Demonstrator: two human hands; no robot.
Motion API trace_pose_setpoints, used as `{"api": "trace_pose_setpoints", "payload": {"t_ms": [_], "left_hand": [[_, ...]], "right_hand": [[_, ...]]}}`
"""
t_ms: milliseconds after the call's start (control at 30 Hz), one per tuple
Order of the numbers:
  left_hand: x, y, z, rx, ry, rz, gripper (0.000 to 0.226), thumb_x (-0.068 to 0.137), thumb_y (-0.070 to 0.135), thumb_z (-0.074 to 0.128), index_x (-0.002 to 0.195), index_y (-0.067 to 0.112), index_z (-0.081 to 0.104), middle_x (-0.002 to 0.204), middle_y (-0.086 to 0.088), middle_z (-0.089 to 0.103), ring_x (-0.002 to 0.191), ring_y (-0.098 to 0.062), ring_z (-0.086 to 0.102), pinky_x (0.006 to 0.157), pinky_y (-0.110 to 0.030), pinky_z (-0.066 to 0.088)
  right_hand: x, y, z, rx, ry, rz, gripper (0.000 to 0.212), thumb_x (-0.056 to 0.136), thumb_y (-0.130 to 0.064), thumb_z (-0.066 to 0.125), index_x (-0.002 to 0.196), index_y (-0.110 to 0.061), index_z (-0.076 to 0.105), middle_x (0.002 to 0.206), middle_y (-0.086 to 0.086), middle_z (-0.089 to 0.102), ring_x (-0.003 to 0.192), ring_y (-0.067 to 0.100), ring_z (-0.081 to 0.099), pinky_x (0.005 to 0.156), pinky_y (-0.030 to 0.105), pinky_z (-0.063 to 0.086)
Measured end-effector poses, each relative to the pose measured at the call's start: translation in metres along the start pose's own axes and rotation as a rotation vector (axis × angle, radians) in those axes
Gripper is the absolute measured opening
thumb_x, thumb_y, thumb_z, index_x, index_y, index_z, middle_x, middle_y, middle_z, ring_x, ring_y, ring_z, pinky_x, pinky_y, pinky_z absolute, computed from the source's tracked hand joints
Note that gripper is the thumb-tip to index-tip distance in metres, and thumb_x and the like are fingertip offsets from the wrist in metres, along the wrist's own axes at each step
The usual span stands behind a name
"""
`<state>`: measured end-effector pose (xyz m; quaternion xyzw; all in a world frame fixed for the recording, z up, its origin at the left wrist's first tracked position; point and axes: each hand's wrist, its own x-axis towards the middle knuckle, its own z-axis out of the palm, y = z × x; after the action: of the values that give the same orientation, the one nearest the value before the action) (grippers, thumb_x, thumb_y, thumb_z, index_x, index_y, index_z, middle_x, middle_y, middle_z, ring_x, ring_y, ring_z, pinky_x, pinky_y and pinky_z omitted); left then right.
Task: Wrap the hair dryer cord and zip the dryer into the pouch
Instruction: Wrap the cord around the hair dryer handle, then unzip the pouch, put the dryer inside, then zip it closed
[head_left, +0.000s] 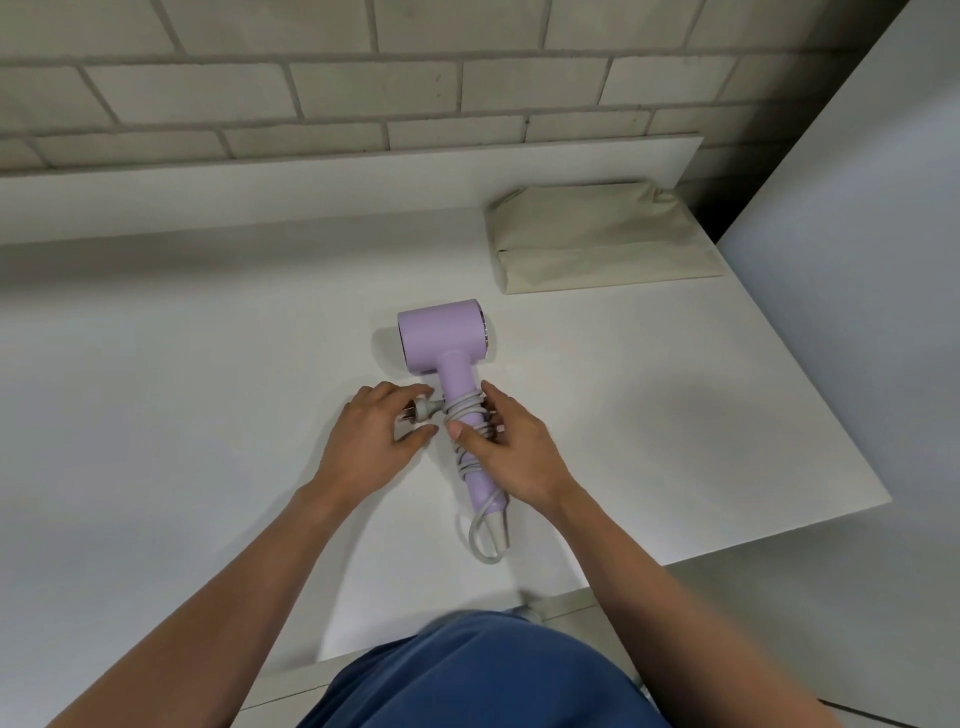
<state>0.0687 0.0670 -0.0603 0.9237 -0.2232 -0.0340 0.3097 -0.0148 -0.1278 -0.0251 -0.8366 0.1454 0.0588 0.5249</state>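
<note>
Pinning the cord (464, 415) coils to the handle of the dryer (448, 358) with our right hand (511, 447) so they stay put, we pinch the plug (422, 410) with the left hand (374, 436), dryer flat on the surface (182, 415), pouch (597, 239) far right.

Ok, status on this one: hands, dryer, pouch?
Left hand at the plug, right hand on the cord-wrapped handle. Hair dryer flat on table. Pouch far right, path clear.
</note>
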Motion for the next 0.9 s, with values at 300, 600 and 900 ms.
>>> {"api": "trace_pose_setpoints", "payload": {"t_ms": [300, 600, 900], "left_hand": [[-0.001, 0.015, -0.021, -0.049, 0.184, 0.032, 0.038, 0.09, 0.031, 0.071, 0.127, 0.023, 0.066, 0.106, 0.01, 0.065, 0.097, -0.016, 0.062, 0.085, -0.02, 0.041], [0.093, 0.125, 0.001, -0.17, 0.251, 0.238, 0.022, 0.092, 0.031, 0.062, 0.109, 0.024, 0.075, 0.098, 0.014, 0.066, 0.097, -0.008, 0.061, 0.088, -0.02, 0.047], [0.239, 0.149, 0.063, -0.064, 0.058, -0.137, 0.03, 0.097, 0.018, 0.06, 0.125, 0.013, 0.067, 0.127, -0.013, 0.058, 0.116, -0.035, 0.057, 0.093, -0.04, 0.05]], "right_hand": [[-0.001, 0.037, -0.064, 0.117, 0.24, 0.05, 0.051, 0.097, -0.041, 0.07, 0.145, -0.031, 0.056, 0.125, -0.014, 0.065, 0.095, -0.007, 0.064, 0.077, 0.004, 0.047], [0.054, 0.055, -0.161, -0.015, 0.528, -0.062, 0.032, 0.101, -0.027, 0.063, 0.134, -0.028, 0.065, 0.119, -0.01, 0.065, 0.109, 0.001, 0.06, 0.087, 0.02, 0.054], [0.173, 0.065, -0.214, -0.437, 0.554, -0.203, 0.033, 0.107, -0.017, 0.051, 0.136, -0.006, 0.063, 0.148, 0.009, 0.054, 0.138, 0.028, 0.043, 0.115, 0.04, 0.041]]}}
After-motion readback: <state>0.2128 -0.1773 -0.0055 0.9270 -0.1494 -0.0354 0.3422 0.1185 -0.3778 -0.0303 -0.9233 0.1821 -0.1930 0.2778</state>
